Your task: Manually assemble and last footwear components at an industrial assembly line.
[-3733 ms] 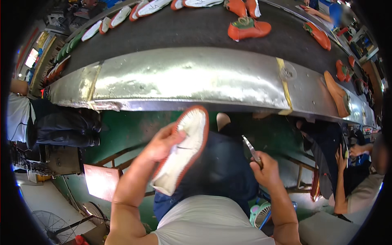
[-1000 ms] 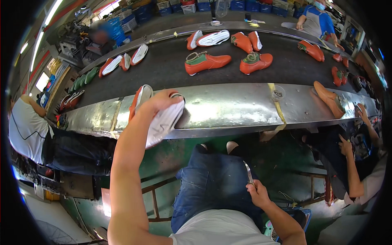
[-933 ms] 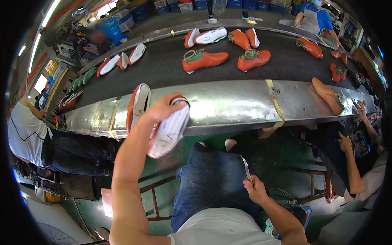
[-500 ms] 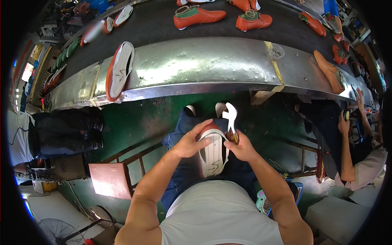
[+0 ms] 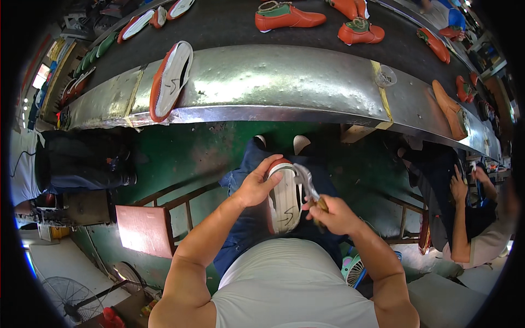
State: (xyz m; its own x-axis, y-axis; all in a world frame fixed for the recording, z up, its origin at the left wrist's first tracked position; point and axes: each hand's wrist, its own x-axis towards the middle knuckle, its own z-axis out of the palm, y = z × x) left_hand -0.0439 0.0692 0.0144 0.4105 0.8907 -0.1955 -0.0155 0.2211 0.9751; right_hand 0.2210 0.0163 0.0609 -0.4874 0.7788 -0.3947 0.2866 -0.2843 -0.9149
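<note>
My left hand [image 5: 257, 185] is wrapped round the toe end of an upside-down red shoe [image 5: 285, 203], its thumb on the rim of the pale sole. The sole faces up and has a dark curved mark near the heel end. The shoe lies over my lap. Closed round the handles of metal lasting pincers [image 5: 309, 187], my right hand [image 5: 334, 215] is beside the shoe's right edge. The head of the pincers is close to the upper right rim near the toe; whether it touches cannot be made out.
Ahead runs a metal-edged bench [image 5: 246, 112] with a dark belt. A red shoe [image 5: 170, 82] leans sole-out on its edge, and a tan shoe [image 5: 449, 109] lies farther right. A plastic cup [image 5: 385, 76] stands there. A stool [image 5: 143, 229] is at left; people sit on both sides.
My right hand has come off the shoe's edge and moved right and down. The pincers have swung from upright to tilting left, their head lower over the toe's rim. My left hand still holds the shoe.
</note>
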